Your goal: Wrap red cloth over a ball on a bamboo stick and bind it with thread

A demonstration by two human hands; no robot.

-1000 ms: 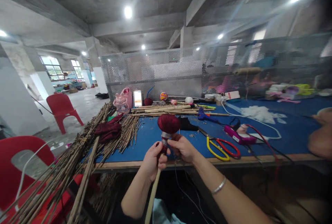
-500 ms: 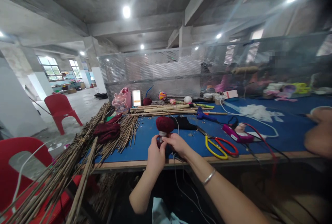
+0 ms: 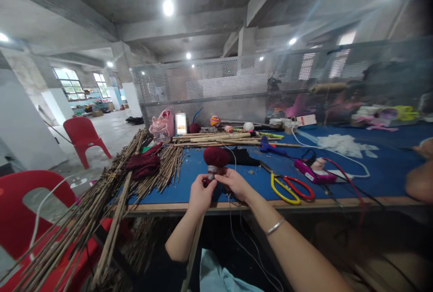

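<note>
Since prev frame, pale wooden stick [image 3: 194, 253] has come back into view below L hand [image 3: 200, 196]. L hand + R hand [image 3: 239, 186] fingers grip grey-wrapped neck [image 3: 212, 171]; round dark-red fabric ball [image 3: 215, 156] sits just beyond fingertips, over blue-topped counter [image 3: 193, 165].

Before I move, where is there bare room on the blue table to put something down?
There's bare blue between the fanned sticks and the dark red ball, and more right of the white cable loop. It's crowded along the mesh screen and around the scissors.
</note>
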